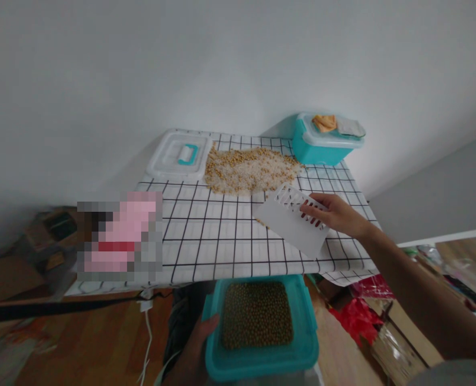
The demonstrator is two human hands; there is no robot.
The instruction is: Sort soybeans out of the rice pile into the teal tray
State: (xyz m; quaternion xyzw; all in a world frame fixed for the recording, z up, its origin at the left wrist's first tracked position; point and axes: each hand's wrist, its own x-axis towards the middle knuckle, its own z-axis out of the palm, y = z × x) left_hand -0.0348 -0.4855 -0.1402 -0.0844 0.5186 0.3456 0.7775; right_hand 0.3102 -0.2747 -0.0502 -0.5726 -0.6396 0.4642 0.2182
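Observation:
My right hand [331, 213] grips a thin white plastic sheet [288, 222] by its slotted end. The sheet is tilted just over the checked tablecloth, with a few yellow beans [262, 222] along its left edge. Beyond it a pile of mixed white grains and yellow beans [249, 169] is spread out. Below the table's front edge, my left hand [199, 340] holds the left rim of a teal plastic box [262, 364], thumb over the edge. Brownish-yellow beans [257, 316] cover the bottom of the box.
A clear lid with a teal handle [177, 155] lies at the back left. At the back right stands a closed teal box [322, 147] with folded cloths [334, 125] on top. A blurred pink item [121, 230] is at the left. Cardboard boxes [10, 276] and bags flank the table.

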